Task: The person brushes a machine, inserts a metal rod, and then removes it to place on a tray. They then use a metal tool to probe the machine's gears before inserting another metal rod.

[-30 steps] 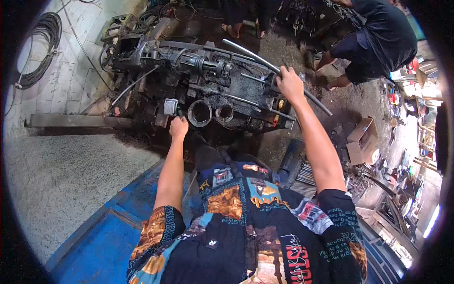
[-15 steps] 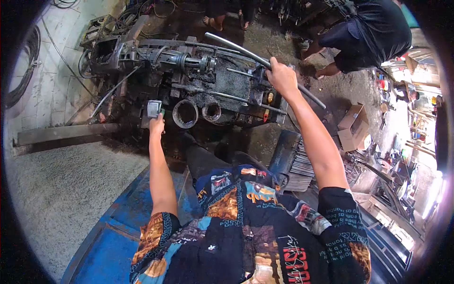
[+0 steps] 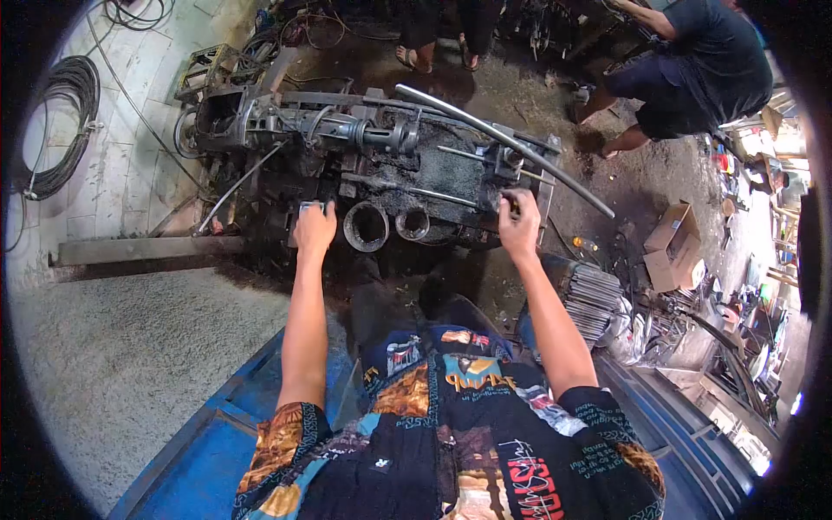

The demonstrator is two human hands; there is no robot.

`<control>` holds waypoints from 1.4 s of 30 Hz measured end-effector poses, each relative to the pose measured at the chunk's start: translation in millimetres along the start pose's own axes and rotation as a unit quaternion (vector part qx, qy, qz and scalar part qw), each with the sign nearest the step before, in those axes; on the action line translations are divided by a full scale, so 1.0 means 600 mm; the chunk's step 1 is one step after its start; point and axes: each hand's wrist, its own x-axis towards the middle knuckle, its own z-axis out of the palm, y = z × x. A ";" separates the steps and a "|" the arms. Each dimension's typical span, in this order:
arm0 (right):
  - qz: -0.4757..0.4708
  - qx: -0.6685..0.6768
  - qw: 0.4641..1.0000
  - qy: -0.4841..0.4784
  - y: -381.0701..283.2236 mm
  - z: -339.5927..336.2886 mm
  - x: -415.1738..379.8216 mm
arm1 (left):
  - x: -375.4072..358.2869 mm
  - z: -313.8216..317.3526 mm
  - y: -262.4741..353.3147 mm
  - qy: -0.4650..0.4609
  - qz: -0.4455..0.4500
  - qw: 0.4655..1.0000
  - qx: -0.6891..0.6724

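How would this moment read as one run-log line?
left hand: at grey box | right hand: at machine, curled, hold unclear | pipe: across machine, unheld

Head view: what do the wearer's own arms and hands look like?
The left hand and right hand are ungloved, no wristwatch visible. The short left sleeve has golden-brown and black print; the short right sleeve is mostly black with teal lettering.

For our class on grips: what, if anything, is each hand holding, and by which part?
Cannot be told: the left hand covers part of a grey box; the right hand curls at the machine, hiding any grip.
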 end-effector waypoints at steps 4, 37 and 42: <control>0.284 0.136 0.941 0.121 0.124 0.050 0.000 | 0.094 -0.028 0.075 0.153 0.256 0.928 -0.222; 0.260 0.315 0.909 -0.087 0.149 0.161 0.183 | 0.346 0.069 0.207 0.162 0.369 0.847 -0.347; 0.239 0.306 0.917 -0.098 0.148 0.170 0.185 | 0.336 0.060 0.214 0.143 0.373 0.850 -0.342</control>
